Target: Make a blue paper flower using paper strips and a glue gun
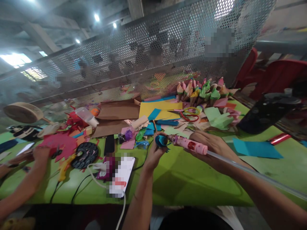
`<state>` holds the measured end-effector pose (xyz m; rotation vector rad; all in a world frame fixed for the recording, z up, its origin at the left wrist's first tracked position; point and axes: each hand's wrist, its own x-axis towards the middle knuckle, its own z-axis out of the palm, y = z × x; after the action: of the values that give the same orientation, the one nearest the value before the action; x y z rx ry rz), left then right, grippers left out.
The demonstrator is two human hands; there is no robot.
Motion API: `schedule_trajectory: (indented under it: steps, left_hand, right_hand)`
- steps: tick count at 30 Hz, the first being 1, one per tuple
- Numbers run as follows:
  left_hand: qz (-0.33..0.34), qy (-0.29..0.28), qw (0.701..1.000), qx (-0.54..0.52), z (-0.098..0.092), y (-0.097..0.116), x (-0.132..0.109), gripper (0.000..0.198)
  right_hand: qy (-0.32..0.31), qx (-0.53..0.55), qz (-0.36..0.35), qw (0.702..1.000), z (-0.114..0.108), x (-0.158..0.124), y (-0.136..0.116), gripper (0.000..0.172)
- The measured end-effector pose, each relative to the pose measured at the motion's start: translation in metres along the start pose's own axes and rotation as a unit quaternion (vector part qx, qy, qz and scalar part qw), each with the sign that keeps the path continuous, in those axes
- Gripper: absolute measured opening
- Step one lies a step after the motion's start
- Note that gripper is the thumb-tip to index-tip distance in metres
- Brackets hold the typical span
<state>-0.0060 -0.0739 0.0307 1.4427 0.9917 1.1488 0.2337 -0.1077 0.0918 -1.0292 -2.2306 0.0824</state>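
My left hand (153, 156) is closed on a small blue rolled paper piece (161, 140), held up above the green table (192, 179). Gripped in my right hand (213, 145) is a pink glue gun (189, 144); its tip points left and sits right at the blue piece. A clear glue stick (251, 172) sticks out of the gun's back, running along my right forearm.
Coloured paper sheets (158, 110), brown paper (117, 111) and a bunch of paper cones (201, 91) lie behind my hands. A phone (121, 175) with cables and a black round disc (85, 155) lie at left. Another person's hand (40, 153) works on pink paper. A perforated metal screen (155, 54) backs the table.
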Motion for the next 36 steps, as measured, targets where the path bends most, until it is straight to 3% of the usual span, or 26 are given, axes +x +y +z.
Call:
schedule_trajectory:
  steps: [12,15,18,21,25,27,30,32,36]
  left_hand:
    - [0.027,0.004,0.999,-0.024,-0.002,-0.007,0.001,0.044]
    - [0.030,0.008,0.999,-0.031,-0.003,-0.012,0.002,0.042]
    - [0.030,0.012,0.999,-0.041,-0.004,-0.017,0.004,0.039]
    - [0.026,0.013,0.998,-0.063,-0.005,-0.019,0.006,0.040]
    - [0.031,0.013,0.998,-0.059,-0.007,-0.019,0.007,0.043]
    - [0.034,0.009,0.998,-0.049,-0.007,-0.018,0.006,0.042]
    - [0.042,0.006,0.998,-0.037,-0.006,-0.015,0.006,0.041]
    - [0.042,0.012,0.999,-0.027,-0.005,-0.012,0.005,0.041]
    - [0.044,0.028,0.999,0.003,-0.003,-0.004,0.005,0.041]
  right_hand:
    - [0.002,-0.002,-0.010,1.000,0.000,-0.003,0.003,0.031]
    - [-0.001,0.037,0.031,0.999,0.002,-0.006,0.003,0.034]
    - [0.017,0.108,0.122,0.987,0.003,-0.013,0.006,0.037]
    - [0.051,0.218,0.232,0.947,0.004,-0.020,0.013,0.045]
    - [0.058,0.333,0.407,0.848,0.008,-0.033,0.035,0.061]
    - [0.060,0.351,0.475,0.805,0.013,-0.040,0.050,0.064]
    - [0.030,0.317,0.539,0.780,0.023,-0.050,0.072,0.060]
    - [0.000,0.268,0.545,0.794,0.029,-0.055,0.082,0.056]
    - [-0.028,0.032,0.466,0.884,0.030,-0.064,0.087,0.043]
